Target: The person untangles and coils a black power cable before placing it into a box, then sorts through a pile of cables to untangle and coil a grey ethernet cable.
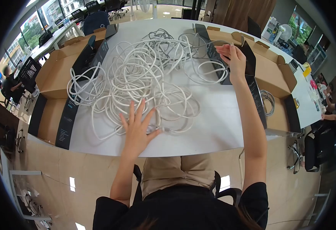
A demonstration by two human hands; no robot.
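Observation:
A large tangle of white cable (137, 73) covers the middle of the white table, with grey cable (162, 38) at its far side. My left hand (138, 126) lies with spread fingers on the near edge of the tangle, beside a clear connector piece (152, 129). Raised over the right part of the table, my right hand (234, 57) has its thumb and index finger pinched together at the end of a grey cable. The other fingers point left. A coiled grey cable (267, 102) lies in the open box (281, 111) on the right.
Open cardboard boxes with black sides stand at the left (55, 119) and right. The white table's (198, 143) near edge runs just before my lap. Black chairs (318, 151) stand on the floor. Other people sit at the far left (12, 86) and far right (333, 109).

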